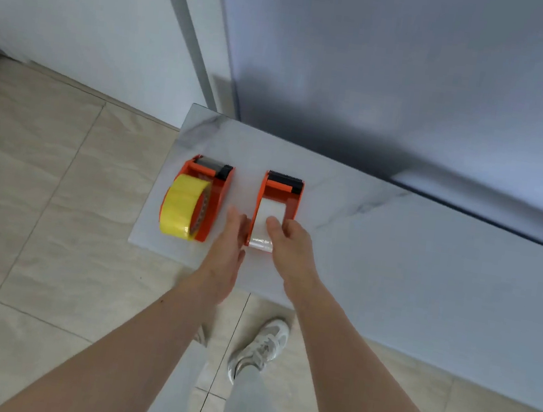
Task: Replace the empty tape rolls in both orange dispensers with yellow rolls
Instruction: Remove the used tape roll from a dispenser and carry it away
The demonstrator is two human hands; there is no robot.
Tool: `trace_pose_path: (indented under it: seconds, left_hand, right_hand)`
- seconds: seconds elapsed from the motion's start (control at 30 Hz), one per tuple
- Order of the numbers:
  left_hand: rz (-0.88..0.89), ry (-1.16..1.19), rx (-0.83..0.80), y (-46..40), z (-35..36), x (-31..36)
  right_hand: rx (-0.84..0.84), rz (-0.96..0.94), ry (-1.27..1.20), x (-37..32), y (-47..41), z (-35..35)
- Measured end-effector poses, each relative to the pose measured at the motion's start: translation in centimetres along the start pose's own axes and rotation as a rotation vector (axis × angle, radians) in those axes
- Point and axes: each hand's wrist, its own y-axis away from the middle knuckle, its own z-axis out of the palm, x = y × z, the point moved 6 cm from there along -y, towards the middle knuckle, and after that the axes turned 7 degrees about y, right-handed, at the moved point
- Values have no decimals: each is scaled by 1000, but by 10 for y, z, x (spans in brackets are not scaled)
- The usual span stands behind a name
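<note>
My one camera sits on the head, looking steeply down, close over the worktop edge and the floor.

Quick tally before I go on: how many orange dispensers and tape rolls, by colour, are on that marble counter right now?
Orange dispensers: 2, the left one and the right one
Yellow rolls: 1, seated in the left dispenser
White rolls: 1, in the right dispenser, right hand on it
Total: 4 things on the counter
</note>
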Motion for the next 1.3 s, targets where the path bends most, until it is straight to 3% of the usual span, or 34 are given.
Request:
trace_pose_path:
  seconds: [0.23,0.37,0.6,1.3]
  left_hand:
    - [87,194,-23,0,3,-7]
    - [160,155,111,-1,-7,-13]
    - [68,326,281,-11,-27,-25]
    - [86,184,335,-9,-29,-20]
  right_hand:
    - [1,20,14,-6,-5,-3]
    - [4,30,7,-11,-7,-4]
    - [18,33,-10,-17,-6,-6]
    - [0,142,-143,-63,-21,-35]
